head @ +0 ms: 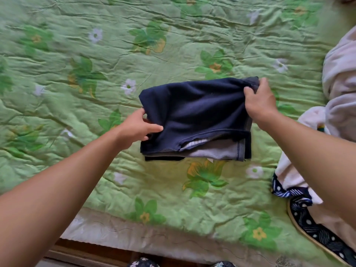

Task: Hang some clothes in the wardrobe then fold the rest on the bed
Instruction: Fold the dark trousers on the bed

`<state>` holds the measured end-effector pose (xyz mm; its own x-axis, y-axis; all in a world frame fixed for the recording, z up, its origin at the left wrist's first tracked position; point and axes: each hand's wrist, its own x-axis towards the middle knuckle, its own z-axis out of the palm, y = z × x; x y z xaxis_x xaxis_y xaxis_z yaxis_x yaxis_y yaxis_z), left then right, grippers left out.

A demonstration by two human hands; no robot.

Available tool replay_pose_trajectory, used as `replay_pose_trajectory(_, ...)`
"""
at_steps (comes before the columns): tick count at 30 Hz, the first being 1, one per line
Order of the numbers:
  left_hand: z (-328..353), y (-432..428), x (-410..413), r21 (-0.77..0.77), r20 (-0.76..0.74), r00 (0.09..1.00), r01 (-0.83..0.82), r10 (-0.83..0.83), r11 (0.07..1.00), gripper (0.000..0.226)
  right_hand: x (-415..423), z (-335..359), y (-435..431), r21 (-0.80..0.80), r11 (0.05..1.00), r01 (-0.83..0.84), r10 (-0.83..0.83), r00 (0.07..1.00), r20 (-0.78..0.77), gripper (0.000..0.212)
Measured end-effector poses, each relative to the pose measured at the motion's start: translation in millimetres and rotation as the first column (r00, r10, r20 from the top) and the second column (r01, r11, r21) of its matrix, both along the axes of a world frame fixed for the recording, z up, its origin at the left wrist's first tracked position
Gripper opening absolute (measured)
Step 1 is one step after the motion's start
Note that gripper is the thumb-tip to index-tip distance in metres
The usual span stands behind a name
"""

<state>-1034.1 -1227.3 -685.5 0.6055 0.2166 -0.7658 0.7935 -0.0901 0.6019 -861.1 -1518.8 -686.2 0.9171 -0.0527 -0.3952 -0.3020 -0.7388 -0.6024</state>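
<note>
Hands work at opposite ends of a folded navy garment (196, 112), which lies near the middle of the bed on a green floral quilt (96, 54). The left hand (134, 130) grips the garment's left edge, thumb on top and fingers curled under the cloth. The right hand (260, 102) pinches the far right corner, lifting it slightly off the quilt. A grey layer (217, 151) shows under the navy fabric along the near edge, with a darker strip beneath it; I cannot tell whether these are separate pieces or part of the same garment. A heap of pale clothes (339, 83) sits at the right side of the bed, just beyond the right hand. A dark polka-dot garment (308, 222) lies nearer, partly under the right forearm. The wooden bed frame (86, 251) shows below the quilt's pale border.
</note>
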Motion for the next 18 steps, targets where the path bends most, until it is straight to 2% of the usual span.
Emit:
replay_pose_trajectory(2,-0.1,0.0,-4.5,0.055,-0.002,0.998,0.055,-0.055,0.997,0.04,-2.6,1.3,1.4,0.04,0.997,0.073,-0.068,0.991,-0.119,0.053)
replay_pose_trajectory(4,-2.3,-3.5,-8.0,0.096,0.042,0.999,0.006,-0.01,0.995,0.033,-10.6,-6.3,-6.5,0.01,0.997,0.073,-0.068,0.962,-0.264,0.07)
replay_pose_trajectory(6,-2.9,-6.0,-8.5,0.102,0.108,0.991,-0.086,0.075,0.991,0.023,-22.0,-13.9,-14.1,-0.02,1.0,0.008,-0.014,0.941,-0.338,0.061)
replay_pose_trajectory(9,-4.8,-3.9,-8.1,0.106,0.159,0.976,-0.164,0.146,0.981,0.022,-34.2,-15.2,-22.2,-0.024,1.0,-0.018,0.011,0.964,-0.266,0.042)
replay_pose_trajectory(12,-5.9,-1.1,-11.8,0.13,0.137,0.975,-0.192,0.174,0.973,0.02,-42.6,-14.7,-32.1,-0.038,0.999,0.003,-0.011,0.978,-0.21,0.059)
replay_pose_trajectory(14,-3.3,-4.0,-18.6,0.063,0.087,0.975,-0.211,0.205,0.976,0.018,-48.4,-14.2,-38.7,-0.014,1.0,0.013,-0.016,0.972,-0.233,0.069)
replay_pose_trajectory(15,-3.5,-5.7,-22.7,0.023,0.075,0.979,-0.191,0.189,0.981,0.022,-51.0,-12.4,-40.3,0.024,0.999,0.036,-0.028,0.96,-0.279,0.067)
replay_pose_trajectory(18,-6.0,-8.6,-34.0,0.017,0.087,0.991,-0.108,0.106,0.994,0.037,-59.8,-7.8,-41.3,0.175,0.985,0.008,0.073,0.888,-0.454,0.033)
